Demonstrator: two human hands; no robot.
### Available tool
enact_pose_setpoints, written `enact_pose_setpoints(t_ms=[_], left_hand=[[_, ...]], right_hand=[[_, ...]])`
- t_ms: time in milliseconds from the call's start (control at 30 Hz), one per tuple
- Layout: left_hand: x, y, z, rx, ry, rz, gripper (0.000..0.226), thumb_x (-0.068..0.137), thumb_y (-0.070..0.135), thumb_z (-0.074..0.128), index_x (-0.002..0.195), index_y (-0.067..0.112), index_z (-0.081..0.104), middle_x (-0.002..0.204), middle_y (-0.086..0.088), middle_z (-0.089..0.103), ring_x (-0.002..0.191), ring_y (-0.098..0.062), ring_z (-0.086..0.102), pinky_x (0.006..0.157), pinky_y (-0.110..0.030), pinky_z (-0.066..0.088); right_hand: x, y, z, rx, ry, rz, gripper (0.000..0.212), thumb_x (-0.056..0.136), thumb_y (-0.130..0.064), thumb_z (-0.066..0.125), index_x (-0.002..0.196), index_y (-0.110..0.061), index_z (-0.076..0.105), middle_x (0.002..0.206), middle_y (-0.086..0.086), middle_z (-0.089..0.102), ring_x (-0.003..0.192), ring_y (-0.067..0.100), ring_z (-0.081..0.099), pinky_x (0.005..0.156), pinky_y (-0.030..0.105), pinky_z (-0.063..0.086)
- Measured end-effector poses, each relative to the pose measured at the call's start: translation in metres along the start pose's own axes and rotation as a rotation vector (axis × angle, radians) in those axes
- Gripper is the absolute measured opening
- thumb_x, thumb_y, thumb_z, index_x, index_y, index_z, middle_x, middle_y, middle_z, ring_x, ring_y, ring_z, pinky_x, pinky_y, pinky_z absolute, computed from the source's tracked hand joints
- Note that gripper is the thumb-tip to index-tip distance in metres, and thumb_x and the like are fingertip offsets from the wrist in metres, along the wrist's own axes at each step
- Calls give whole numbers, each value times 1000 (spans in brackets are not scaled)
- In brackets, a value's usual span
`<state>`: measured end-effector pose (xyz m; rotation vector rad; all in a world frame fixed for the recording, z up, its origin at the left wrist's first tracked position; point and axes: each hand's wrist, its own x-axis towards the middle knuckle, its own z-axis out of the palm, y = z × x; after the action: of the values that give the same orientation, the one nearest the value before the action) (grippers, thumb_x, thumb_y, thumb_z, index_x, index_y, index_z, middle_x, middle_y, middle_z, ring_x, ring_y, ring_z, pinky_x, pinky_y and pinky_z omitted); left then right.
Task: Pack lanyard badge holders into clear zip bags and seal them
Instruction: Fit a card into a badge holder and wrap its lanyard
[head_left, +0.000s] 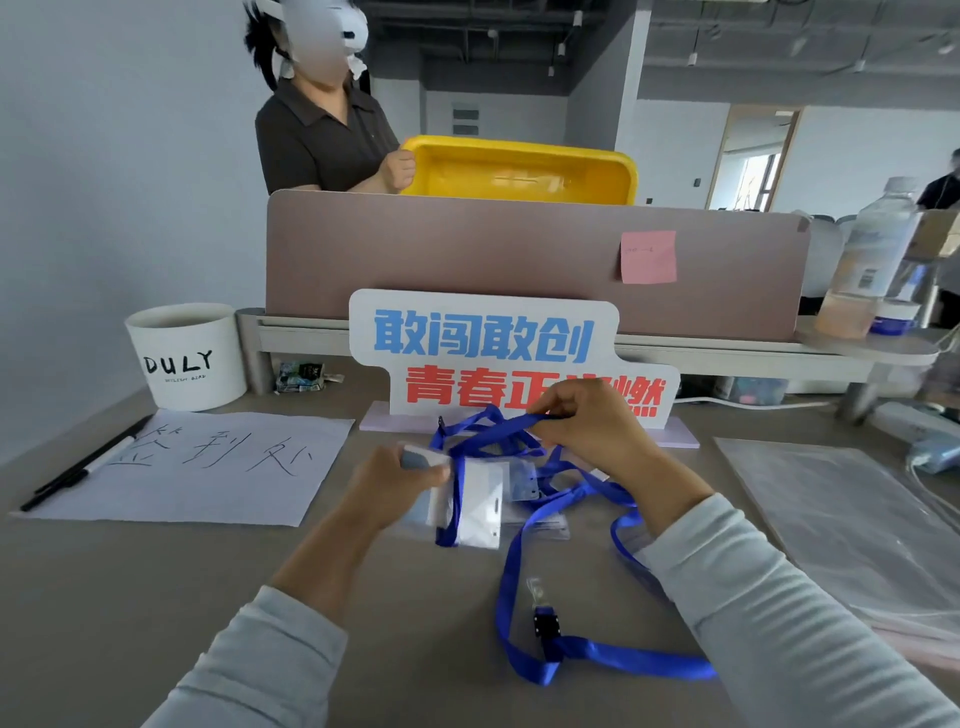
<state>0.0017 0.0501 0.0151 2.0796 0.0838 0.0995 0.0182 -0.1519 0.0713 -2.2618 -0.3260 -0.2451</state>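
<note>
While left hand (395, 486) pinches the holder (480, 501) by its top edge, mid-frame, right hand (587, 423) at its 1 o'clock pinches the blue lanyard (498, 431). Strap trails over the counter (156, 597) toward 5 o'clock. Bags (852, 525) lie at 3 o'clock.

My right hand (597, 421), gripping the blue lanyard (498, 431), covers the middle of the sign's (483, 338) red lettering. The badge holder (480, 512) pinched in my left hand (395, 483) is motion-smeared, its edges unclear. A second lanyard (511, 582) slips under my right sleeve (753, 597). The sticky note (648, 257) carries writing too small to read. The clear bags (841, 519) run off the right edge.
</note>
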Motion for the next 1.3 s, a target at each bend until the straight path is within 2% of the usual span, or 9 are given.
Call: enact_pose_setpoints(t_ms=[67,233,400,467,567,667,900,1100,1300], left_hand=[[3,-3,0,-20,126,27,53,84,20,64,47,18,27,35,9,24,37,-8,21,44,-20,18],[0,0,1,-109,352,67,31,87,21,62,61,11,49,49,2,45,46,-9,39,44,-16,27],[-6,8,3,-538,348,7,12,87,21,63,93,11,59,75,3,58,70,-9,52,43,-18,47],[-7,13,3,-709,340,-47,19,87,21,62,103,14,56,86,-1,57,75,-12,52,38,-17,47],[-9,18,4,-820,344,-91,24,87,25,63,106,12,57,89,-3,59,77,-13,54,54,-25,48],[-9,21,7,-952,262,-120,28,86,25,64,111,12,58,101,-8,62,91,-21,58,73,-36,50],[-17,29,12,-987,-68,-33,10,86,16,59,95,18,58,92,-7,65,87,-22,60,63,-35,50],[-20,26,18,-777,-311,-58,50,60,22,72,107,12,61,104,-14,64,92,-26,60,65,-34,50],[-28,36,41,-731,-293,-45,13,73,12,68,85,15,61,91,-8,61,87,-21,56,62,-30,47]], right_hand=[[-4,-2,-3,36,-70,-3,10,77,-7,72,82,-14,68,76,2,69,67,11,63,61,13,51],[-12,-3,-1,132,-194,-11,6,79,-17,72,85,-16,71,82,1,71,77,15,66,73,24,53],[-22,-3,11,198,-254,-39,21,91,-22,58,74,-29,69,74,-13,70,70,0,59,64,8,45],[-27,1,18,229,-299,-29,23,94,-19,54,80,-29,71,84,-4,72,72,3,59,68,14,45],[-31,10,26,230,-330,-24,21,92,-16,57,88,-31,70,94,-1,73,90,16,65,84,26,50],[-33,14,29,277,-321,-11,16,87,-14,62,92,-27,71,88,-10,72,90,8,66,86,21,50],[-36,23,26,423,-256,6,24,82,-1,66,80,-25,70,83,-8,71,82,8,67,77,18,53],[-53,37,10,537,-313,59,20,85,4,59,95,-11,67,93,15,66,87,25,64,63,21,53],[-71,46,-7,1027,-232,206,26,88,14,43,105,0,59,87,14,65,54,11,64,44,14,50]])
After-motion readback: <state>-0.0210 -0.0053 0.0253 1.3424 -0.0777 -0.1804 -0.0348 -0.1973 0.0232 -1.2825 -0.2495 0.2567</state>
